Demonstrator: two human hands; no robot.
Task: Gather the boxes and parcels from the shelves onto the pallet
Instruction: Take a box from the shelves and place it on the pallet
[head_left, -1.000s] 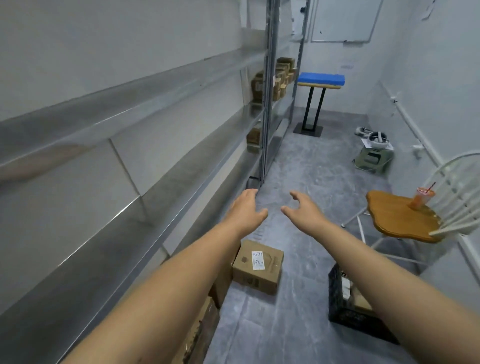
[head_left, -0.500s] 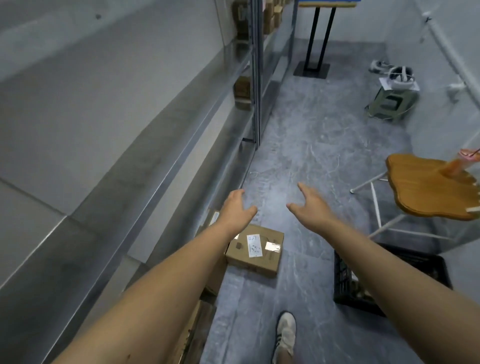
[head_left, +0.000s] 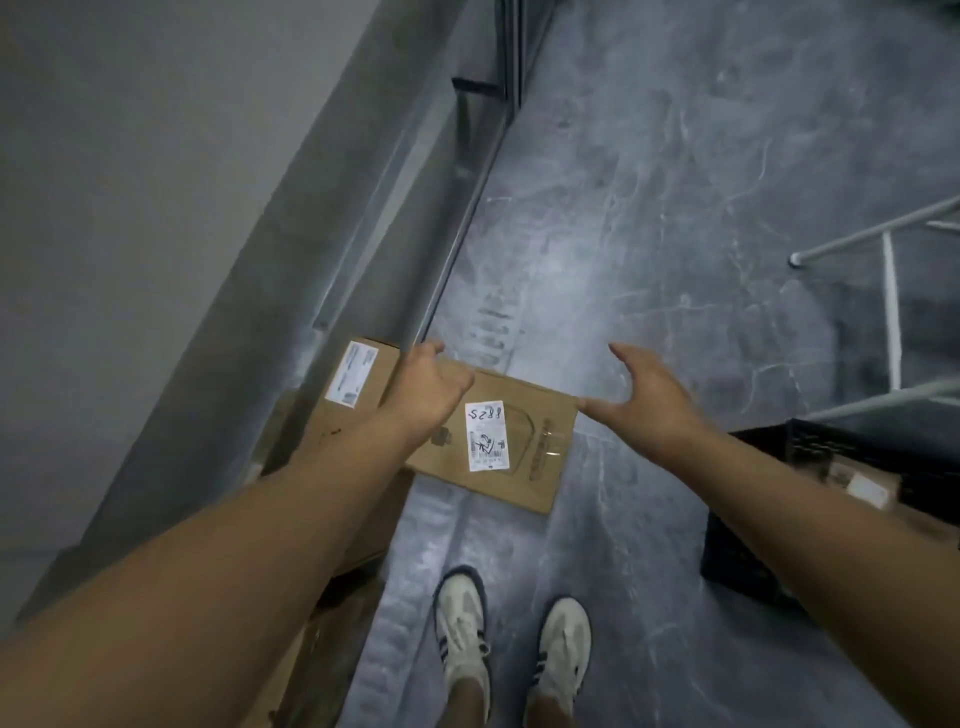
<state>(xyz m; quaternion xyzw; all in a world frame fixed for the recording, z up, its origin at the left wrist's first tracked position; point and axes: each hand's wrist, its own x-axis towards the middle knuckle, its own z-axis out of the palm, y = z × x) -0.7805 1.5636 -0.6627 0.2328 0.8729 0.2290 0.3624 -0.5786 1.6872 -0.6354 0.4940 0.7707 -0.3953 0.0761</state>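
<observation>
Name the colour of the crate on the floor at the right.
Black, seen in the head view: crate.

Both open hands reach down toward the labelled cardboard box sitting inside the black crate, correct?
No. The head view shows the labelled cardboard box on the floor, outside the black crate. The left hand and right hand do reach toward it, open.

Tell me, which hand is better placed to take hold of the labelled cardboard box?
The left hand, probably: it is over the far edge of the box, while the right hand is mostly over floor beside its corner. Both are open.
</observation>
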